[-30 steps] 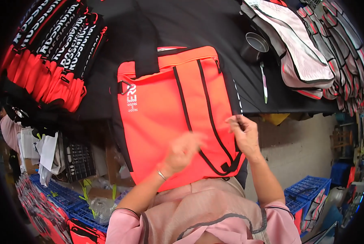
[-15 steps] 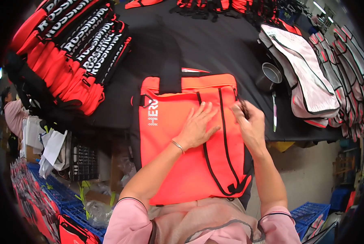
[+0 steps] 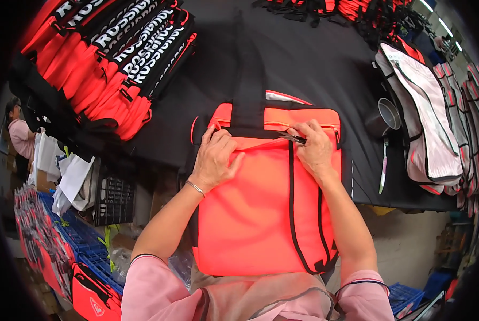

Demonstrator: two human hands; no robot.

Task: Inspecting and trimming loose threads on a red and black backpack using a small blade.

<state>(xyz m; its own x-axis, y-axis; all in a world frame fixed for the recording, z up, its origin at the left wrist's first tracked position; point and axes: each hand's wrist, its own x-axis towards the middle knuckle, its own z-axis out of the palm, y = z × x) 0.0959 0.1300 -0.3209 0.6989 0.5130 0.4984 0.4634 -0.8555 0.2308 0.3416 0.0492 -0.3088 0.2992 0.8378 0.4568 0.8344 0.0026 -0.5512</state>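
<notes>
Your left hand point(image 3: 214, 158) bends over the orange bag point(image 3: 245, 214) at its ten o'clock, thumb apart; whether it pinches fabric, I can't tell. Your right hand point(image 3: 315, 151), at one o'clock, grips dark snips point(image 3: 295, 138). The bag lies before you, bottom edge at six. Slack fabric bunching near those tips could get nicked.

Bright orange-red bag point(image 3: 245, 214) with black piping point(image 3: 291, 187); plain black tablecloth point(image 3: 303, 59).

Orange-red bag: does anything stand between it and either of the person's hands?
Nothing visible lies between the left hand and the bag, which it touches. The right hand holds a small dark tool over it, with nothing else visible between.
</notes>
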